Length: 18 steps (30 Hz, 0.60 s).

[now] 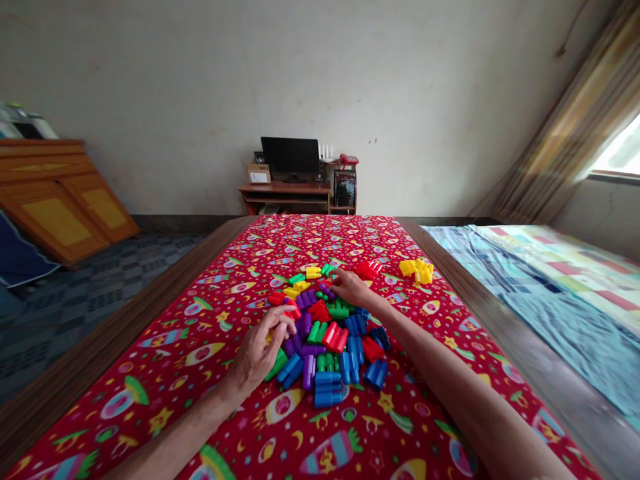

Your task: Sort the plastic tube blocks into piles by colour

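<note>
A pile of plastic building blocks, shaped like joined tubes, lies on the red patterned cloth (330, 453). My left hand (263, 347) rests at the pile's left side, its fingers loosely bent and apart over red, yellow and purple blocks. Close to its fingertips is a red block (293, 309). At the far side of the pile is my right hand (351, 290), fingers apart and reaching down beside a green block (329, 270) and purple pieces. Nearer me lie a blue block (328, 390), a red block (335, 337) and a purple block (309, 372).
Yellow blocks (417, 270) form a separate group at the right, and red blocks (369, 269) lie behind my right hand. Beyond the table stands a desk (285, 189) with a monitor (291, 157). A bed (550, 287) is at the right, a wooden cabinet (60, 200) at the left.
</note>
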### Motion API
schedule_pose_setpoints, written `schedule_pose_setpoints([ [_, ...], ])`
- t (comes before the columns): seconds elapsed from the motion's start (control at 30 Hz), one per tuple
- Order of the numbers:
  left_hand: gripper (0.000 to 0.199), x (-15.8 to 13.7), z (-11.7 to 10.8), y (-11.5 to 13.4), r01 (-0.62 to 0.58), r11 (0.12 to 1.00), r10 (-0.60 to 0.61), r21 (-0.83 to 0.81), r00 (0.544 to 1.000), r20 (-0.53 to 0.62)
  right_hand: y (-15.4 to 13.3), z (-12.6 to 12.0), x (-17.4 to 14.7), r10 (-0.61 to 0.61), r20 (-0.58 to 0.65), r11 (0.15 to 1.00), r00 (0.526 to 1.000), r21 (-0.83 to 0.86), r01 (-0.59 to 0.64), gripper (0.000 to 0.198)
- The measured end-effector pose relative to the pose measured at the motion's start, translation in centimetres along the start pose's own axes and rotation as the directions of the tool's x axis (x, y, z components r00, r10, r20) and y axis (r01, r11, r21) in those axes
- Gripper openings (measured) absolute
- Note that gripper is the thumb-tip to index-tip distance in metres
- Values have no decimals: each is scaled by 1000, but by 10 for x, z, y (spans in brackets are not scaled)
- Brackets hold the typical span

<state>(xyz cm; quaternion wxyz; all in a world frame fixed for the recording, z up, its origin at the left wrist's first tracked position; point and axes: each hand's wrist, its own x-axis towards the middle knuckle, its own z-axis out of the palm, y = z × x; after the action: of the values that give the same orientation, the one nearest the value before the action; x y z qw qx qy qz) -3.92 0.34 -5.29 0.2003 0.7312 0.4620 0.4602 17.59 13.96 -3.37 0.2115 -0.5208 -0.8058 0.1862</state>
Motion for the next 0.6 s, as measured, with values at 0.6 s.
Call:
schedule_pose_setpoints([
  [0.6, 24, 1, -1, 3, 26, 1000, -26, 12, 1000, 17, 41, -58, -5, -16, -460, 990, 888, -134, -51, 21],
])
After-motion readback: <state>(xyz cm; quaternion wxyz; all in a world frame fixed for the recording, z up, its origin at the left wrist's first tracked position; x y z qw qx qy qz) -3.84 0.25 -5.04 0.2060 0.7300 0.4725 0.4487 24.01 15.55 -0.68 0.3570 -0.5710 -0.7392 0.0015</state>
